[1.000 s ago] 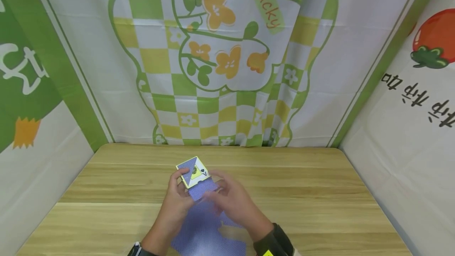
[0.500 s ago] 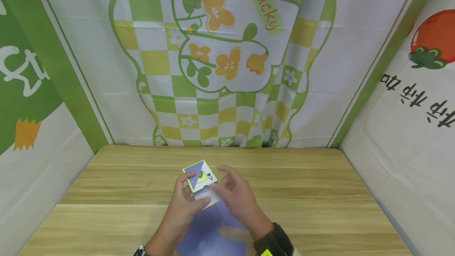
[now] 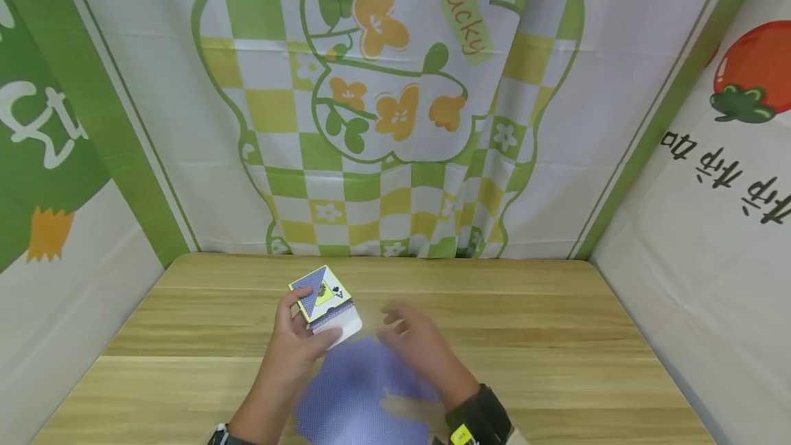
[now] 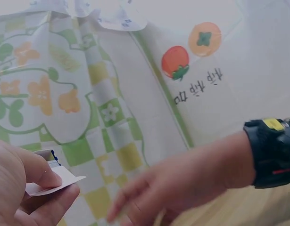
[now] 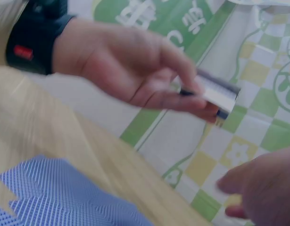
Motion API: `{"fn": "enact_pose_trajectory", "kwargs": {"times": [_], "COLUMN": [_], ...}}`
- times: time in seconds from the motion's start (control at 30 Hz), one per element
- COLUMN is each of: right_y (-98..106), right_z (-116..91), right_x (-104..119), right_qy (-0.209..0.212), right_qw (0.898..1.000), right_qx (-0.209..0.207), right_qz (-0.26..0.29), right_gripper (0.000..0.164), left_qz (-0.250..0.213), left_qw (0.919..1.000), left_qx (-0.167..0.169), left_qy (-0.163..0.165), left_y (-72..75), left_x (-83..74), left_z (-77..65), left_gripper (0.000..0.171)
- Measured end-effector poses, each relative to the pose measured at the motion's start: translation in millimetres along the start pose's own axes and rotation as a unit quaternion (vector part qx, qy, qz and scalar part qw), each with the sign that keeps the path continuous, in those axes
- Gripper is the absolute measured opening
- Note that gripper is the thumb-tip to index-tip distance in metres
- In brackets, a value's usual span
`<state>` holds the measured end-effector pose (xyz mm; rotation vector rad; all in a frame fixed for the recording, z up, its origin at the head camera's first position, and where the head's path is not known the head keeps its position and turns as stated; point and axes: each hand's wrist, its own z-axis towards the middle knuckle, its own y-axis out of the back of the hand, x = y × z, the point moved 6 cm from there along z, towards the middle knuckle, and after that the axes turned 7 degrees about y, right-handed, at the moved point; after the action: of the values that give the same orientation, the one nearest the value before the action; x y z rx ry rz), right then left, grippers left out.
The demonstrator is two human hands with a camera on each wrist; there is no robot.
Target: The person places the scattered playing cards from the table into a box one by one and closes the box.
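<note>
My left hand (image 3: 295, 345) holds a playing-card box (image 3: 331, 294) above the table, with fingers along one side and the thumb pressing the white inside of its flap (image 3: 345, 325). An ace of spades and a blue pattern are printed on the box front. The flap sticks out toward me, also in the left wrist view, where the thumb pins the white flap (image 4: 64, 179). To the right, my blurred right hand (image 3: 415, 340) hovers apart from the box with loosely bent fingers and nothing visible in them. Under it lie spread blue-backed playing cards (image 3: 352, 393).
The wooden table (image 3: 525, 349) extends around the cards to both sides. Behind it hangs a checkered green, yellow and white curtain (image 3: 395, 211), with printed cloth walls (image 3: 698, 239) left and right. Each wrist wears a dark band.
The box flap has turned from its blue side to its white inside. My right hand has come off the box to the right, while my left hand carried the box slightly left and up.
</note>
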<state>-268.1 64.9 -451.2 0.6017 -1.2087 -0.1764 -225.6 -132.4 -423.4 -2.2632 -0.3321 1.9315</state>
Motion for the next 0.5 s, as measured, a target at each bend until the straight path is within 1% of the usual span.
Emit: {"fn": "enact_pose_trajectory", "kwargs": {"times": [0.1,0.2,0.27,0.43,0.5], "right_y": [-12.0,-23.4,-29.5,-42.0,-47.3], "right_z": [-3.8,-8.6,-11.6,-17.3,-18.3], "right_x": [-5.7,-9.6,-10.4,-8.9,-7.2], "right_qy": [0.023,0.048,0.055,0.058,0.07], "right_qw": [0.997,0.99,0.986,0.976,0.969], "right_qx": [0.06,0.096,0.105,0.112,0.112], "right_qz": [-0.049,-0.094,-0.118,-0.178,-0.21], "right_gripper": [0.046,0.047,0.05,0.066,0.073], "left_qz": [0.003,-0.007,-0.009,-0.009,-0.009], "left_qw": [1.0,0.9999,0.9998,0.9997,0.9997], "left_qx": [-0.005,-0.007,-0.008,-0.006,-0.006], "left_qy": [-0.007,-0.012,-0.016,-0.023,-0.02], "left_y": [6.0,9.5,10.7,10.9,10.7], "left_x": [-3.2,-4.2,-4.6,-5.9,-6.0], "left_z": [1.3,3.0,3.5,3.0,2.7], "left_gripper": [0.083,0.082,0.081,0.08,0.079]}}
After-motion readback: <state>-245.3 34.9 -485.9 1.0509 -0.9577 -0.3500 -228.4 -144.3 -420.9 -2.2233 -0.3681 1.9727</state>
